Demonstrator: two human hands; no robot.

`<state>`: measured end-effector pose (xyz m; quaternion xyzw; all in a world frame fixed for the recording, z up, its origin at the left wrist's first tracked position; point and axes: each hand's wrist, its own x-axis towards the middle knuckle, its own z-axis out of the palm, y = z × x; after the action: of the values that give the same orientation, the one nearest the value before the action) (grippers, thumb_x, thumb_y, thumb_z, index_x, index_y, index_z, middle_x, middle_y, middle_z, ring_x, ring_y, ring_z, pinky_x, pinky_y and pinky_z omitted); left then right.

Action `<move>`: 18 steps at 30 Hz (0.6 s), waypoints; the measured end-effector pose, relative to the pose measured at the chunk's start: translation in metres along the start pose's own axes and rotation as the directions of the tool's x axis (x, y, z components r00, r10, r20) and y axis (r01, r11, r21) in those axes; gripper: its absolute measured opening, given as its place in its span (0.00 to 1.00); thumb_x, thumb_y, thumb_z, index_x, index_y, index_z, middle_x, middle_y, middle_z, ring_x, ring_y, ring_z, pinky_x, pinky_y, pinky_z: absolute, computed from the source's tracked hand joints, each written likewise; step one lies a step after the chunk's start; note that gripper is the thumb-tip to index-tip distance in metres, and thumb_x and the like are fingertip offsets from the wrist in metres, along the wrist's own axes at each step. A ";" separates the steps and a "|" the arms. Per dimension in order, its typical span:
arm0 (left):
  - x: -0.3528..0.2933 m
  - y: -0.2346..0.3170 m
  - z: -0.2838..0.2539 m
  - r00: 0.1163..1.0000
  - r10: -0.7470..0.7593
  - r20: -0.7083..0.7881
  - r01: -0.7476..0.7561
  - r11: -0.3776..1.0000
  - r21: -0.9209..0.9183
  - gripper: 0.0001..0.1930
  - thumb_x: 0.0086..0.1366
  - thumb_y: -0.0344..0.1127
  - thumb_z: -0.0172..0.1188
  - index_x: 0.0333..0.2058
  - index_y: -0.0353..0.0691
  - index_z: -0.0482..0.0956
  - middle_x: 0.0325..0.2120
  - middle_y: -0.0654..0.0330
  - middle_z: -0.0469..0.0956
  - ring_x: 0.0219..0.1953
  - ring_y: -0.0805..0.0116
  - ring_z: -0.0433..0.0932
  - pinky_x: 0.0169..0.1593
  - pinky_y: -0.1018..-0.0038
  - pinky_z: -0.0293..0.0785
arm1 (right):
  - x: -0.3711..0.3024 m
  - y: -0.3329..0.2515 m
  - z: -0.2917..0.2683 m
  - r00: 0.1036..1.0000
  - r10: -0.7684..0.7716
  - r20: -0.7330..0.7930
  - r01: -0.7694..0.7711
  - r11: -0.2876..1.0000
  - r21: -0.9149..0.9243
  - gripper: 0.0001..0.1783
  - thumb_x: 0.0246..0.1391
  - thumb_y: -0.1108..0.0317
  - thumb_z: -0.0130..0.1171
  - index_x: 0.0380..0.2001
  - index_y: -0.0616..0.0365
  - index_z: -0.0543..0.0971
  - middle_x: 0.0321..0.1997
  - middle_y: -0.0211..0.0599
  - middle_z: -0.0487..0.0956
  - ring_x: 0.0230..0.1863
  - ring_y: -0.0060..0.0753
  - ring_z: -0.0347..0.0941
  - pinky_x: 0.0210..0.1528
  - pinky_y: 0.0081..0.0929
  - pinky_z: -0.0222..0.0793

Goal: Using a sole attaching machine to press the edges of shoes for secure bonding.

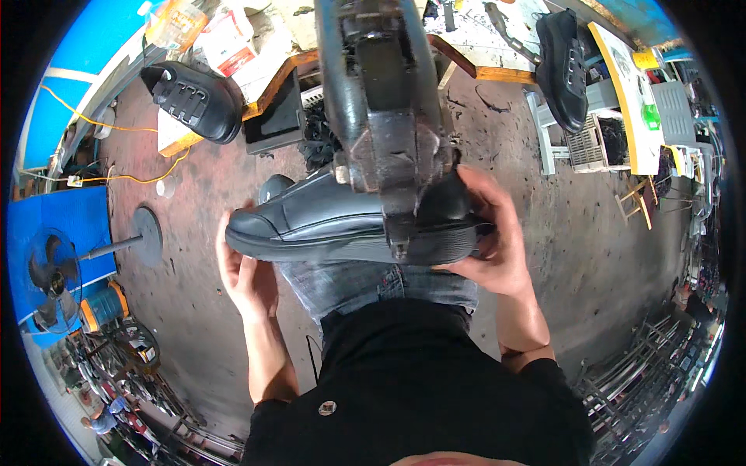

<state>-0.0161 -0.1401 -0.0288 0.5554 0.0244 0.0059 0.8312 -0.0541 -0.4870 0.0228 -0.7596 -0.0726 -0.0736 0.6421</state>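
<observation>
Head view shows a black leather shoe with a ridged black sole (318, 221) sideways beneath a dark, worn metal machine arm (388, 140), toe leftward. The left hand (247, 276) curls loosely around the toe; the right hand (501, 237), spread wider, grips the heel. Good handling here likely means supporting both ends evenly, keeping the sole's edge level, and holding the hands clear of the arm's narrow tip (400, 247); whether that touches the shoe is unclear.
</observation>
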 end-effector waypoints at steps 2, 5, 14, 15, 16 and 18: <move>0.004 0.009 0.006 0.961 0.275 0.026 -0.266 0.893 0.362 0.37 0.68 0.35 0.61 0.71 0.33 0.56 0.71 0.42 0.60 0.73 0.50 0.59 0.75 0.51 0.49 | 0.008 0.002 0.003 0.998 -0.056 0.017 0.057 0.998 -0.028 0.54 0.33 0.72 0.83 0.67 0.59 0.68 0.69 0.51 0.67 0.70 0.49 0.65 0.68 0.39 0.63; 0.002 0.034 0.035 0.845 0.427 0.321 -0.522 0.536 0.663 0.41 0.64 0.38 0.64 0.70 0.28 0.56 0.71 0.40 0.59 0.75 0.46 0.55 0.76 0.50 0.44 | 0.012 -0.007 0.013 0.997 -0.059 0.046 0.061 0.998 -0.032 0.53 0.34 0.73 0.82 0.67 0.55 0.69 0.69 0.50 0.67 0.69 0.53 0.66 0.66 0.40 0.66; 0.018 0.049 0.120 0.711 -0.127 0.692 -0.597 0.412 0.689 0.47 0.44 0.27 0.78 0.65 0.33 0.67 0.61 0.42 0.69 0.66 0.38 0.66 0.68 0.48 0.61 | 0.024 -0.039 0.018 0.991 0.010 0.136 0.029 0.960 -0.278 0.51 0.35 0.72 0.80 0.66 0.51 0.69 0.65 0.47 0.68 0.65 0.54 0.69 0.63 0.40 0.72; 0.019 0.046 0.119 0.706 -0.129 0.696 -0.600 0.413 0.685 0.47 0.44 0.27 0.78 0.65 0.33 0.67 0.61 0.42 0.69 0.66 0.38 0.66 0.68 0.48 0.61 | 0.027 -0.042 0.019 0.989 -0.019 0.146 0.064 0.949 -0.309 0.50 0.36 0.71 0.80 0.66 0.52 0.69 0.64 0.46 0.69 0.64 0.55 0.69 0.63 0.41 0.72; 0.019 0.041 0.116 0.740 -0.108 0.664 -0.541 0.492 0.682 0.46 0.43 0.26 0.78 0.63 0.32 0.68 0.59 0.42 0.70 0.64 0.38 0.68 0.66 0.51 0.64 | 0.028 -0.043 0.019 0.986 -0.047 0.158 0.099 0.936 -0.338 0.50 0.36 0.70 0.80 0.66 0.53 0.69 0.64 0.46 0.69 0.63 0.57 0.69 0.62 0.43 0.72; 0.016 0.030 0.112 0.809 -0.093 0.580 -0.414 0.611 0.675 0.43 0.43 0.24 0.77 0.61 0.32 0.69 0.54 0.44 0.74 0.59 0.42 0.73 0.63 0.58 0.70 | 0.030 -0.046 0.021 0.987 -0.053 0.152 0.106 0.925 -0.365 0.50 0.35 0.68 0.82 0.65 0.53 0.70 0.64 0.47 0.70 0.63 0.55 0.71 0.61 0.42 0.73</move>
<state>0.0057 -0.2311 0.0415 0.8331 -0.2735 -0.0900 0.4723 -0.0337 -0.4586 0.0694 -0.8671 -0.1327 -0.0591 0.4765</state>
